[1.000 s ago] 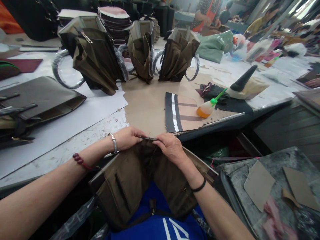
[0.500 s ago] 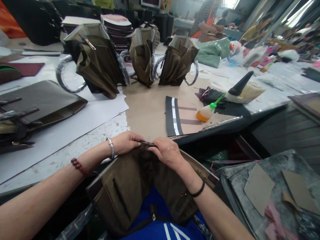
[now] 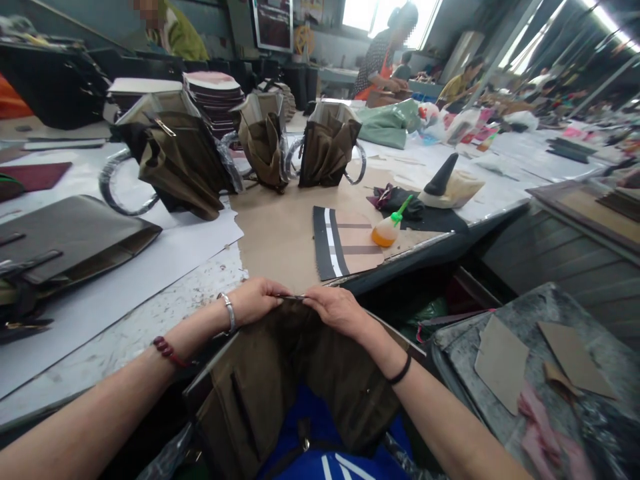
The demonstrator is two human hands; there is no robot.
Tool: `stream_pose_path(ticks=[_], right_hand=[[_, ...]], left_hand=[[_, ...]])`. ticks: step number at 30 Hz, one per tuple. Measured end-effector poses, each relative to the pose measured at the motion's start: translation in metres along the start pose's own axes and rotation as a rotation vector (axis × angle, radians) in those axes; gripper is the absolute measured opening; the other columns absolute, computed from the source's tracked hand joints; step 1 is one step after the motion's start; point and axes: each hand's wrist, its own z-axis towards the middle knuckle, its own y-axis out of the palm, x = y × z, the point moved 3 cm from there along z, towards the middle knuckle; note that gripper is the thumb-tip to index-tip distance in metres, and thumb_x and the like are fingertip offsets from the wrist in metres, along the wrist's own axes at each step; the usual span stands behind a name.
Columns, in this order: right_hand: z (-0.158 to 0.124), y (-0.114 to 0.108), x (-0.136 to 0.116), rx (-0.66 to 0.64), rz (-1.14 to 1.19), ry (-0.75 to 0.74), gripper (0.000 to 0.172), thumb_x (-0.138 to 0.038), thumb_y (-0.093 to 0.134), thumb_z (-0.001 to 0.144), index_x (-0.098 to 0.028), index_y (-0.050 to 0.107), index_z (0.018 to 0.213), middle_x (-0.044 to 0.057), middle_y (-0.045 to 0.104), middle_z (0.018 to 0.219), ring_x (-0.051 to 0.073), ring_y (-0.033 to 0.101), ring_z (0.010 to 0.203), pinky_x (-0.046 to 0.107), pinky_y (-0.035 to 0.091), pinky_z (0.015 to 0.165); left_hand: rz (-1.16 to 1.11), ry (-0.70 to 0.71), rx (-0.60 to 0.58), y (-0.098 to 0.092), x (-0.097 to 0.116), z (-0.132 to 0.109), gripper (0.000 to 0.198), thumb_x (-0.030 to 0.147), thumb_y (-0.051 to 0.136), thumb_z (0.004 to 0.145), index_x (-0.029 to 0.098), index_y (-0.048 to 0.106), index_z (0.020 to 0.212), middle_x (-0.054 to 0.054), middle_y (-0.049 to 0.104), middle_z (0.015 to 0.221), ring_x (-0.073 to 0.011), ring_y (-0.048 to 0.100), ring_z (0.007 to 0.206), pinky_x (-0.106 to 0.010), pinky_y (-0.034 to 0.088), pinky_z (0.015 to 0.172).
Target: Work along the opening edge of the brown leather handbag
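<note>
The left hand (image 3: 255, 303) and right hand (image 3: 340, 312) meet near the middle of the scene, fingers closed in a pinch on the thin dark edge (image 3: 293, 297) of an opened brown bag (image 3: 225, 407). The bag lies at the near side of the worktop (image 3: 220, 277), spreading from the fingers toward the person's blue clothing (image 3: 303, 408). The pinched edge runs left to right, only a short stretch showing between the two hands; neither hand is clearly nearer, as each grips one end of that stretch. Thumbs face inward; how firmly they press cannot be told.

Just beyond the right hand lies a striped panel (image 3: 350, 241), a squeeze bottle (image 3: 384, 233) at its right. Farther off, three similar bags (image 3: 330, 150) stand in a row.
</note>
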Motion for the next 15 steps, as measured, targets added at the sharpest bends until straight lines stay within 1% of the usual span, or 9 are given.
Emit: stream_pose_path(ticks=[5,7,9,12,13,15], right_hand=[[-0.016,-0.006,-0.002,0.089,-0.066,0.089,0.024,-0.034,0.039,0.088,-0.022,0.058,0.077,-0.001,0.06,0.072,0.012,0.053,0.067,0.021,0.031,0.057],[-0.02,-0.011,-0.002,0.124,-0.1,0.128,0.025,-0.034,0.04,0.087,-0.022,0.058,0.075,-0.001,0.06,0.072,0.012,0.053,0.066,0.021,0.03,0.056],[-0.023,-0.02,0.001,0.178,-0.106,0.177,0.025,-0.034,0.039,0.087,-0.022,0.058,0.076,0.0,0.061,0.073,0.013,0.054,0.067,0.022,0.031,0.057],[-0.038,-0.04,0.014,0.3,-0.035,0.249,0.027,-0.035,0.037,0.087,-0.021,0.059,0.081,0.001,0.062,0.074,0.015,0.056,0.068,0.024,0.035,0.06],[-0.045,-0.047,0.021,0.348,0.01,0.277,0.029,-0.036,0.035,0.087,-0.02,0.06,0.082,0.002,0.062,0.074,0.016,0.056,0.068,0.025,0.037,0.061],[-0.061,-0.061,0.037,0.443,0.116,0.351,0.033,-0.038,0.032,0.087,-0.018,0.059,0.087,0.004,0.063,0.074,0.018,0.057,0.068,0.027,0.04,0.06]], left_hand=[[0.085,0.024,0.003,0.005,0.01,0.001,0.038,0.028,0.041,0.066,0.016,0.064,0.095,0.001,0.069,0.086,-0.0203,0.06,0.083,-0.024,0.043,0.075],[0.134,0.057,-0.009,0.005,0.021,0.002,0.038,0.027,0.041,0.067,0.015,0.065,0.095,0.0,0.069,0.084,-0.0196,0.06,0.08,-0.023,0.043,0.072],[0.204,0.096,0.009,0.003,0.041,0.003,0.037,0.026,0.04,0.069,0.015,0.065,0.093,-0.001,0.069,0.081,-0.0187,0.06,0.076,-0.022,0.043,0.068],[0.278,0.195,0.072,-0.002,0.083,0.003,0.035,0.03,0.04,0.075,0.015,0.066,0.093,0.0,0.067,0.074,-0.0167,0.058,0.07,-0.022,0.041,0.065],[0.25,0.252,0.072,-0.003,0.097,0.002,0.036,0.032,0.041,0.077,0.015,0.064,0.098,0.0,0.067,0.075,-0.0162,0.058,0.072,-0.021,0.041,0.066],[0.162,0.335,0.134,-0.008,0.117,-0.001,0.038,0.035,0.044,0.078,0.014,0.059,0.106,-0.001,0.067,0.083,-0.0164,0.058,0.078,-0.021,0.041,0.071]])
